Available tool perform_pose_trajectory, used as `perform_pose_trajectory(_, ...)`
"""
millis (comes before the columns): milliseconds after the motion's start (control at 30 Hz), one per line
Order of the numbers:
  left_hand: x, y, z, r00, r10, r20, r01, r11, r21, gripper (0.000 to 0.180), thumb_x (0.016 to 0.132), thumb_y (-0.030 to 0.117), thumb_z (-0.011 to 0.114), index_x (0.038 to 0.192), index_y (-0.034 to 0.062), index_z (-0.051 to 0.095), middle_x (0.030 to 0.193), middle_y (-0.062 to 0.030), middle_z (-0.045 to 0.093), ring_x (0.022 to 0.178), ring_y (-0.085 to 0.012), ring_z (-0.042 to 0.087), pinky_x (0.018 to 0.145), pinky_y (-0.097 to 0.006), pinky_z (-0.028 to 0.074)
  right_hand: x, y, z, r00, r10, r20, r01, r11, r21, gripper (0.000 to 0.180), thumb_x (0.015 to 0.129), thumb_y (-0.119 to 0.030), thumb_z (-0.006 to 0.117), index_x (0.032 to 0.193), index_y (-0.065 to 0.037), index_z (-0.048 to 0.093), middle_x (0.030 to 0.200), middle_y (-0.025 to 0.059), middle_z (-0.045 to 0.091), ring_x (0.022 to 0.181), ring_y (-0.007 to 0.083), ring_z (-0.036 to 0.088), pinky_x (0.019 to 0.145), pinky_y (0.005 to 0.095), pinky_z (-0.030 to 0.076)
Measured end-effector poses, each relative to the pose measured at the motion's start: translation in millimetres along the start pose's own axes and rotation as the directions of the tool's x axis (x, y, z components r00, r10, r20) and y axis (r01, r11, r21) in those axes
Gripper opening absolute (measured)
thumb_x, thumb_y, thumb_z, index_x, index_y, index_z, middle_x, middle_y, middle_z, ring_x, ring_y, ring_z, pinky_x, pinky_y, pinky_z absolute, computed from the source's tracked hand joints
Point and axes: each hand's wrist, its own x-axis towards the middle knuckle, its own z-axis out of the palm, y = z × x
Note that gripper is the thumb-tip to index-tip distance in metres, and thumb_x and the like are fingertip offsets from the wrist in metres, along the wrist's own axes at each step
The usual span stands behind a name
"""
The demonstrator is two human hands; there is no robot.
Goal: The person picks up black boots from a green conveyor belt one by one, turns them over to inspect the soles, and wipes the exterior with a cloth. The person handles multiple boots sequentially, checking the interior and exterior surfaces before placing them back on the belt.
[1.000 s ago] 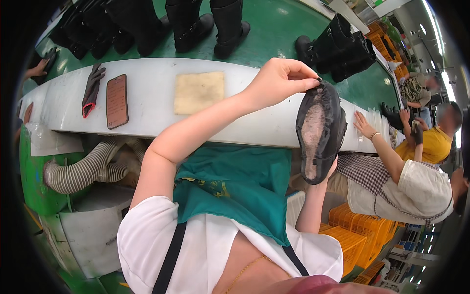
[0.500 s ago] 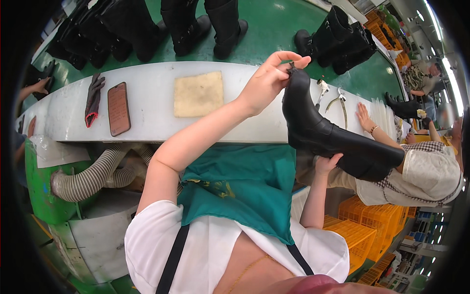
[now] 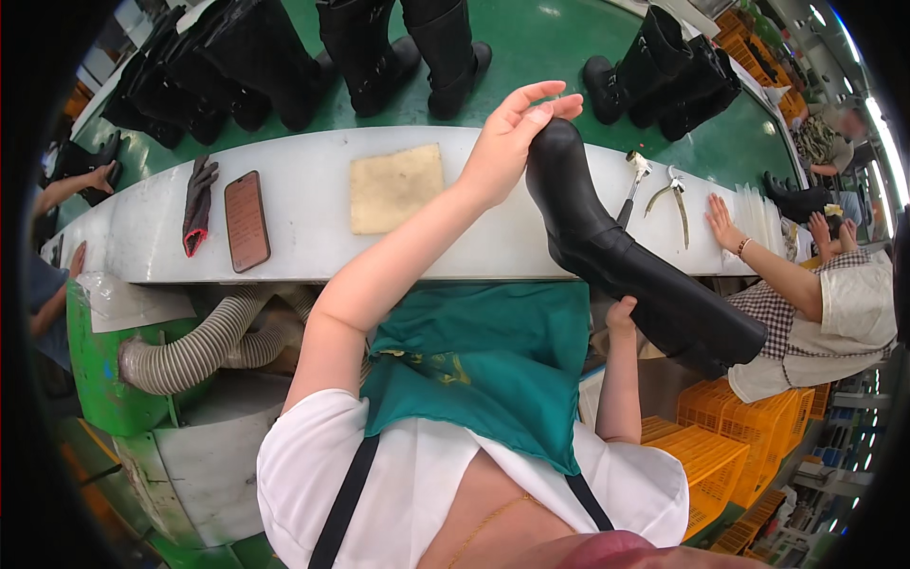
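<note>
In the head view, a tall black boot [image 3: 626, 256] lies tilted across the near edge of the white workbench [image 3: 313, 247], its long axis running from the rounded toe, up and to the left, down to the shaft opening at the lower right; the left hand [image 3: 512, 142] rests on the toe from the left side, palm against the leather, fingers [image 3: 531, 100] spread loosely and only part curled, so it steadies the boot more than it clamps it; the right hand [image 3: 621, 318] comes up from below and meets the underside of the shaft near its middle, fingers hidden behind the boot, so how far they close I cannot tell; the left hand is thus at the toe end, the right nearer the shaft; on the bench to the left lie a tan square pad [image 3: 396, 188], a dark reddish flat rectangular slab [image 3: 247, 220] and a dark glove [image 3: 197, 204] with a red cuff; just right of the boot are a small hammer [image 3: 633, 180] and pliers [image 3: 671, 194]; more black boots [image 3: 398, 57] stand on the green belt [image 3: 531, 47] beyond; a co-worker's hand [image 3: 722, 223] lies flat on the bench at right; orange crates [image 3: 720, 455] are stacked at lower right; a ribbed grey hose [image 3: 199, 346] curves under the bench.
</note>
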Motion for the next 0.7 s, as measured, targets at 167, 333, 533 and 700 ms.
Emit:
perform_pose_trajectory(167, 15, -1, 2, 0.997, -0.079, 0.006, 0.079, 0.991, -0.11, 0.043, 0.099, 0.015, 0.038, 0.14, 0.0059, 0.031, 0.132, -0.0185, 0.048, 0.125, -0.0254, 0.046, 0.099, -0.036, 0.044, 5, -14, 8, 0.998, 0.031, -0.057, -0.027, 0.996, 0.084, 0.067, 0.096, -0.049, 0.036, 0.134, 0.007, 0.038, 0.138, 0.0179, 0.042, 0.126, 0.0274, 0.042, 0.109, 0.0374, 0.026)
perform_pose_trajectory(333, 37, -46, -21, 0.996, 0.007, -0.087, 0.014, 0.97, 0.242, 0.044, 0.098, 0.011, 0.037, 0.142, 0.007, 0.032, 0.127, -0.012, 0.055, 0.103, -0.0154, 0.058, 0.084, -0.028, 0.05, 36, -106, 10, 0.851, 0.501, -0.158, -0.522, 0.841, -0.142, 0.058, 0.096, -0.039, 0.045, 0.131, 0.007, 0.043, 0.136, 0.0188, 0.045, 0.124, 0.0283, 0.043, 0.107, 0.0372, 0.028)
perform_pose_trajectory(533, 52, -90, -75, 0.98, 0.052, -0.194, 0.094, 0.733, 0.673, 0.046, 0.091, 0.003, 0.04, 0.136, 0.0082, 0.043, 0.12, -0.0187, 0.058, 0.098, -0.0294, 0.063, 0.08, -0.038, 0.05, 78, -116, 21, 0.934, 0.356, -0.035, -0.354, 0.933, 0.057, 0.056, 0.094, -0.035, 0.054, 0.126, 0.01, 0.045, 0.126, 0.0154, 0.05, 0.111, 0.0246, 0.053, 0.091, 0.0347, 0.047)
perform_pose_trajectory(700, 67, -84, -122, 0.992, 0.044, 0.12, -0.12, 0.011, 0.993, 0.065, 0.071, -0.005, 0.054, 0.133, 0.0137, 0.048, 0.139, -0.0255, 0.037, 0.115, -0.0392, 0.052, 0.092, -0.043, 0.046, 120, -152, 33, 0.76, 0.623, 0.185, -0.649, 0.733, 0.203, 0.067, 0.09, -0.047, 0.056, 0.128, 0.006, 0.045, 0.122, 0.0135, 0.052, 0.103, 0.0215, 0.058, 0.073, 0.0323, 0.055)
